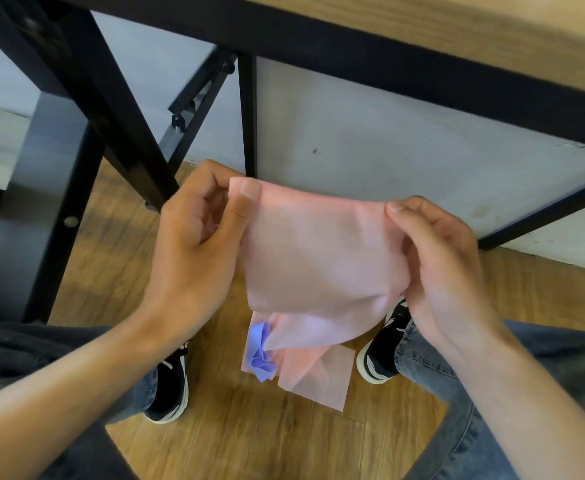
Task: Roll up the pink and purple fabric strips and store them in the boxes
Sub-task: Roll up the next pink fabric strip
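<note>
A pink fabric strip (318,251) hangs spread between my two hands, below the table edge and above the floor. My left hand (197,244) pinches its top left corner between thumb and fingers. My right hand (446,261) pinches the top right corner, fingers curled behind the cloth. The strip's lower end trails down to the wooden floor, where more pink fabric (322,375) lies. A crumpled purple strip (261,351) lies beside it on the floor. No boxes are in view.
A wooden tabletop with a black frame (353,53) runs across the top. Black table legs (121,126) stand to the left. My knees in jeans and black shoes (171,386) flank the fabric on the wooden floor (249,438). A pale wall panel stands behind.
</note>
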`<state>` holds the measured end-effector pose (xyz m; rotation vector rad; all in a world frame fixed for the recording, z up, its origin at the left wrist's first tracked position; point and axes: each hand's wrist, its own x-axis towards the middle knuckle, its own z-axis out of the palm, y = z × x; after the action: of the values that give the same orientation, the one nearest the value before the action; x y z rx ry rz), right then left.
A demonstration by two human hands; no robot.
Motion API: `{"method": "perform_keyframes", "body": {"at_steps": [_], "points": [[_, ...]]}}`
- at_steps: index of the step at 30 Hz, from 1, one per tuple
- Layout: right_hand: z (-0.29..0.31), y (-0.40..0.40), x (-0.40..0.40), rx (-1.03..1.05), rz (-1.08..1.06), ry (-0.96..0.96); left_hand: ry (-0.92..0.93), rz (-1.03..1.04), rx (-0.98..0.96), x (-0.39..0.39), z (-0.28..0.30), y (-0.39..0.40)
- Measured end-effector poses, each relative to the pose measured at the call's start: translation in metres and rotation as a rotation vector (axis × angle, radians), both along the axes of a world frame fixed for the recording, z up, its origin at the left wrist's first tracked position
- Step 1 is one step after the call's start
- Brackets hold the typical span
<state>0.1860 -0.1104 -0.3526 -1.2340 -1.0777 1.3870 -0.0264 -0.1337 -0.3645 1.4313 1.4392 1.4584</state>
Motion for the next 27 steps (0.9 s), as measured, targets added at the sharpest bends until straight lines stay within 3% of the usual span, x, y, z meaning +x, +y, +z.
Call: {"method": "perform_keyframes", "body": {"at_steps": [5,14,18,27], "points": [[0.002,0.003,0.011,0.035,0.001,-0.037,-0.111,-0.057,-0.055,-0.005,-0.002,0.002],[0.011,0.014,0.03,0.1,0.174,-0.034,0.001,-0.099,-0.081,-0.021,0.004,0.003],[0.01,0.012,0.028,0.17,0.13,-0.114,0.105,-0.045,-0.087,-0.025,0.002,0.001],[0.007,0.011,0.022,0.109,0.139,-0.121,0.1,-0.051,-0.07,-0.027,0.005,0.001]]}}
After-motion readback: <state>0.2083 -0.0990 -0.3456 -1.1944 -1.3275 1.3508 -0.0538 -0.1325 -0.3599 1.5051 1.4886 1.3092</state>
